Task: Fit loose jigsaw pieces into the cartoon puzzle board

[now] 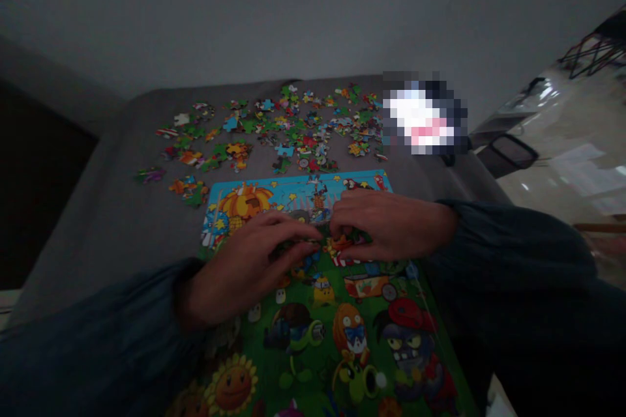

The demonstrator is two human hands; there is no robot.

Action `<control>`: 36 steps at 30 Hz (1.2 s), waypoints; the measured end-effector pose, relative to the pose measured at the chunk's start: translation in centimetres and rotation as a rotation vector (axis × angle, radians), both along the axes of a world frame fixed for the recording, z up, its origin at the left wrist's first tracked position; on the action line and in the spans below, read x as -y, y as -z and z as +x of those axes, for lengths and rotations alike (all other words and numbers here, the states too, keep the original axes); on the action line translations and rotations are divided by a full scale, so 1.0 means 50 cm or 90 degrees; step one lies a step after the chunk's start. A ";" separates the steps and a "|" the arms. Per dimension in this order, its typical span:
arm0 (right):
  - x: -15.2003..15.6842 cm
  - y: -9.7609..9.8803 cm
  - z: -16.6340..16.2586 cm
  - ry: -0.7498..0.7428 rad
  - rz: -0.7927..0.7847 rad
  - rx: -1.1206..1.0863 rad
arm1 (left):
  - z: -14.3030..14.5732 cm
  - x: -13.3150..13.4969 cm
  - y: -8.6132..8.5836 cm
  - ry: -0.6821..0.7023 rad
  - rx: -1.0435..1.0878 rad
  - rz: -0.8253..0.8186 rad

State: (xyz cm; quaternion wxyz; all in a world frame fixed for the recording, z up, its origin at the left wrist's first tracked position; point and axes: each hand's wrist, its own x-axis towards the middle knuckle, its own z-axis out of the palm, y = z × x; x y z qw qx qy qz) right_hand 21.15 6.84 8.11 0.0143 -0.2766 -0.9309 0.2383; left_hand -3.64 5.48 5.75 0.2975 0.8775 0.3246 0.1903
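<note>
A cartoon jigsaw puzzle board lies in front of me, printed with plants, a sunflower and zombies on green, with a blue strip and a pumpkin at its far edge. My left hand rests over its upper middle, thumb and forefinger drawn together in a pinch. Close beside it, my right hand bends its fingers down onto the puzzle, thumb below them. Whatever lies between the fingertips of either hand is hidden or too small to name. The fingertips of both hands are nearly touching.
Loose jigsaw pieces are scattered beyond the board on the grey cloth-covered table. A blurred-out bright object stands at the far right corner. A wall rises behind the table. Papers show at the right.
</note>
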 end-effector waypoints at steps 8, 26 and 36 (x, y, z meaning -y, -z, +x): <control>-0.002 0.009 -0.002 -0.015 0.026 -0.028 | -0.016 -0.027 0.011 0.076 -0.099 0.144; 0.009 0.023 -0.016 -0.048 0.089 -0.012 | -0.016 -0.017 0.001 0.037 -0.161 0.141; 0.010 0.016 -0.011 -0.112 0.129 -0.051 | -0.053 -0.048 -0.015 0.140 -0.159 0.106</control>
